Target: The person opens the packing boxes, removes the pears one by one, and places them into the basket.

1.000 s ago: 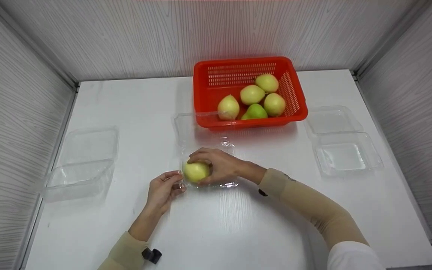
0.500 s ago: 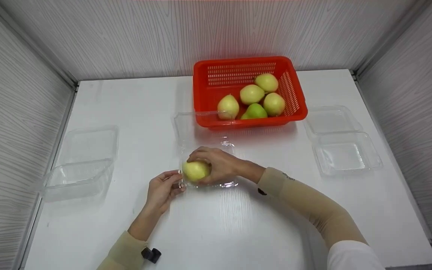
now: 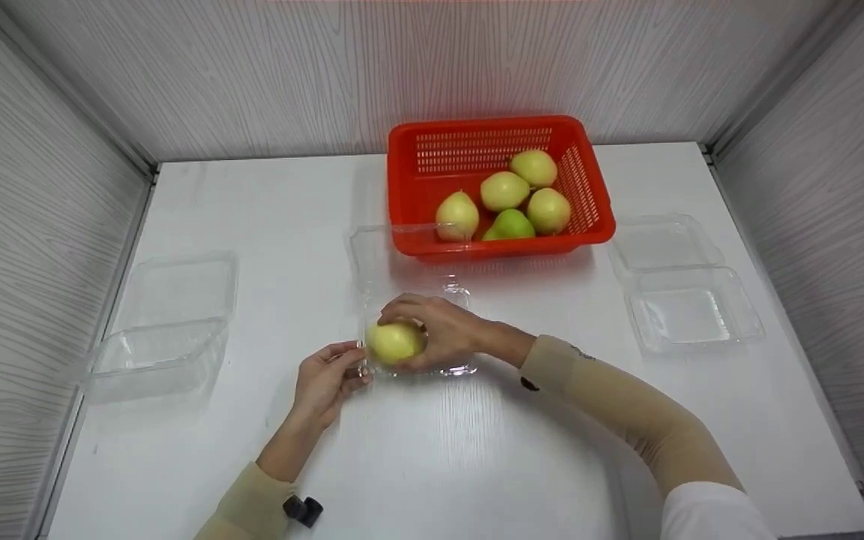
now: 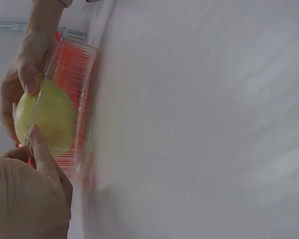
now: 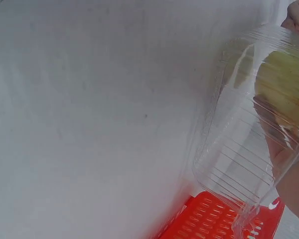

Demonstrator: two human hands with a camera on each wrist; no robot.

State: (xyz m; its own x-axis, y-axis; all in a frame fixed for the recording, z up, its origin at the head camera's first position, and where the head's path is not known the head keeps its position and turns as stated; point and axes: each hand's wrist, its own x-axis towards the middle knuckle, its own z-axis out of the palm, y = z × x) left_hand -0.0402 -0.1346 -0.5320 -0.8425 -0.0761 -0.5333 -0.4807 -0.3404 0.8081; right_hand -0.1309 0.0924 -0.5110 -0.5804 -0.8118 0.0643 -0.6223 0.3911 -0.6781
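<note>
A pale yellow-green pear [image 3: 394, 343] sits within the left part of a clear plastic clamshell box [image 3: 456, 369], whose lid [image 3: 376, 259] stands open toward the back. Curled over the pear from the right, my right hand [image 3: 439, 330] grips it, fingers on the far side and thumb nearer me. My left hand [image 3: 323, 379] pinches the box's left rim between thumb and fingers. In the left wrist view the pear [image 4: 52, 117] shows behind the ribbed clear wall, with the left hand [image 4: 35, 191] at the rim. The right wrist view shows the pear [image 5: 284, 84] through the plastic.
A red basket [image 3: 406, 187] with several pears [image 3: 505, 190] stands at the back, its front edge behind the clamshell lid. Open clear clamshells lie at the left [image 3: 162, 352] and the right [image 3: 683, 307]. Grey wood-patterned walls [image 3: 252, 75] border the white table [image 3: 432, 465] at the back and sides.
Both hands stay nearly still, with the right hand keeping its grip on the pear and the left its pinch on the box rim. The view shifts only slightly.
</note>
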